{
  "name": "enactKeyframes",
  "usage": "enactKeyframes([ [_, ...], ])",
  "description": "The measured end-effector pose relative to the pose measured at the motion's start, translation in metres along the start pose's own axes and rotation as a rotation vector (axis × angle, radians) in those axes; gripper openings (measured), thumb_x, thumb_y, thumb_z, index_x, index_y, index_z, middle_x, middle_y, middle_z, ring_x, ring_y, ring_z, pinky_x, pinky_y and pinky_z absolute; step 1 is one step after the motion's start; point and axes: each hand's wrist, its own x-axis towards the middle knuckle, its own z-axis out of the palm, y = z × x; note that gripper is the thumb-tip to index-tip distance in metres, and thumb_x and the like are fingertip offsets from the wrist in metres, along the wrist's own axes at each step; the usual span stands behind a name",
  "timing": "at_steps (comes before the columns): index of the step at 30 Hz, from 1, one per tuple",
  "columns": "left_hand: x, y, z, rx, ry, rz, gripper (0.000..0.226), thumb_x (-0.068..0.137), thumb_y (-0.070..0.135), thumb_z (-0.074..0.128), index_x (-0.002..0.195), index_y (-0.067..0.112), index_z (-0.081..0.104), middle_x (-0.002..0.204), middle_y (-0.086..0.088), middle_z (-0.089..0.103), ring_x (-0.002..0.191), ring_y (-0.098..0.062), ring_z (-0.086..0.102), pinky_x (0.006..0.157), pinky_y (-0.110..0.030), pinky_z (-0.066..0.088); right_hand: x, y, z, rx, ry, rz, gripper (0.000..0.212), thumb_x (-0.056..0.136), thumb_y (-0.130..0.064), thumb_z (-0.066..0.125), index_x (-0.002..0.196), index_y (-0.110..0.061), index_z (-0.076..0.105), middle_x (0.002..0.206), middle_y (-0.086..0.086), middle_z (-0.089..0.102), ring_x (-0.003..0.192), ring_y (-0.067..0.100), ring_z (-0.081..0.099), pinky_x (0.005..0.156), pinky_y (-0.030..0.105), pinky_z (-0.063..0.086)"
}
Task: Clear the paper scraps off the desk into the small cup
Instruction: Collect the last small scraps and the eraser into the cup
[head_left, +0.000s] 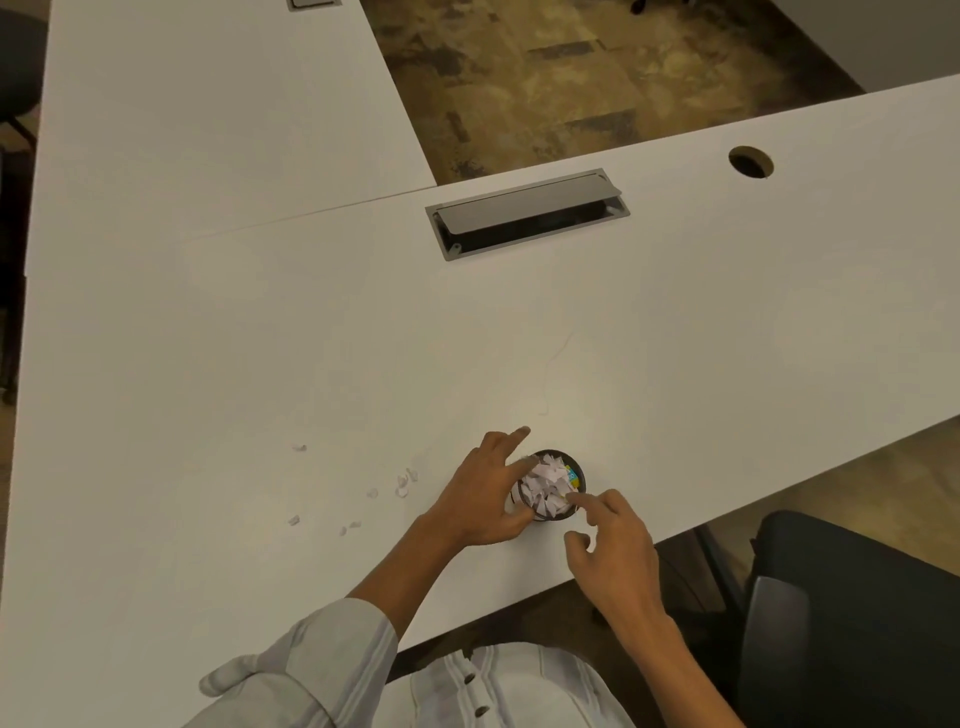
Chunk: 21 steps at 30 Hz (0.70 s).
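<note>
Left hand (483, 499) fingers wrap the cup (550, 486); right hand (610, 540) open.

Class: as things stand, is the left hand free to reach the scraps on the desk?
Probably not yet: the left hand is wrapped round the cup. The scraps lie just left, with nothing between.

No words, numbers or signs can be read here. One paper scrap (571, 474) in the small cup (550, 484), near the front edge of the desk (675, 338), is blue and yellow and may have print on it. The print is too small and blurry to read.
</note>
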Motion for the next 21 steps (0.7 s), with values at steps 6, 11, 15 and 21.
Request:
enactKeyframes([
  [6, -0.016, -0.010, -0.016, -0.217, 0.156, -0.090, 0.044, 0.065, 0.030, 0.065, 0.109, 0.021, 0.063, 0.136, 0.004, 0.045, 0.125, -0.011, 0.041, 0.092, -0.030, 0.047, 0.010, -0.008, -0.009, -0.088, -0.091, -0.018, 0.052, 0.081, -0.015, 0.063, 0.132, -0.025, 0.055, 0.080, -0.007, 0.052, 0.064, 0.010, 0.051, 0.051, 0.023, 0.048],
  [11, -0.048, -0.037, -0.021, -0.237, 0.211, -0.248, 0.038, 0.065, 0.033, 0.062, 0.101, 0.024, 0.063, 0.124, 0.007, 0.050, 0.115, -0.005, 0.049, 0.088, -0.027, 0.049, 0.022, -0.018, 0.000, -0.269, -0.262, 0.009, 0.064, 0.085, -0.019, 0.054, 0.145, -0.035, 0.034, 0.106, -0.004, 0.064, 0.085, 0.013, 0.059, 0.061, 0.023, 0.043],
  [15, -0.077, -0.059, -0.026, -0.227, 0.233, -0.351, 0.036, 0.066, 0.038, 0.060, 0.099, 0.022, 0.065, 0.116, 0.007, 0.054, 0.107, -0.005, 0.052, 0.084, -0.023, 0.049, 0.024, -0.023, 0.002, -0.288, -0.259, 0.016, 0.061, 0.085, -0.018, 0.054, 0.142, -0.033, 0.040, 0.113, -0.001, 0.064, 0.093, 0.018, 0.062, 0.065, 0.025, 0.045],
  [21, -0.114, -0.088, -0.037, -0.205, 0.355, -0.494, 0.029, 0.067, 0.035, 0.059, 0.090, 0.019, 0.066, 0.104, 0.006, 0.058, 0.102, -0.006, 0.052, 0.080, -0.015, 0.041, 0.025, -0.018, -0.020, -0.026, 0.049, 0.010, 0.040, 0.077, -0.024, 0.070, 0.117, -0.024, 0.066, 0.079, -0.010, 0.057, 0.071, 0.009, 0.056, 0.056, 0.028, 0.050],
])
